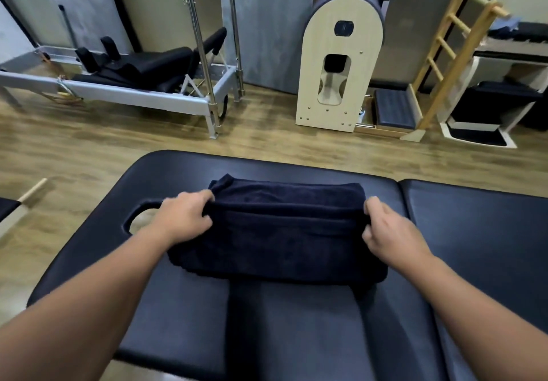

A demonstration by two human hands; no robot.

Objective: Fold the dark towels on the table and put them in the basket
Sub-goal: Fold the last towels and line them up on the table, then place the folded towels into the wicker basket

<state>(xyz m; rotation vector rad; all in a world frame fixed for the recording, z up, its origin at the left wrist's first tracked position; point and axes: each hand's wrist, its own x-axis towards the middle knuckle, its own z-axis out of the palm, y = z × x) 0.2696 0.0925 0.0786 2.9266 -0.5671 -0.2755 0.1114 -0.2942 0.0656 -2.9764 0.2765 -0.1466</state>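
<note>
While left hand [184, 217] at 9 o'clock & right hand [388, 229] at 3 pinch its ends, dark towel [278, 232] lies part-folded mid-table [474, 232]; basket not in view, so stowing remains.

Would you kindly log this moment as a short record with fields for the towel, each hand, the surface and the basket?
towel: dark towel, partly folded, lying on the table
left hand: left hand grips the towel's left end
right hand: right hand grips the towel's right end
surface: black padded table with a face opening near the left hand
basket: not in view
</note>
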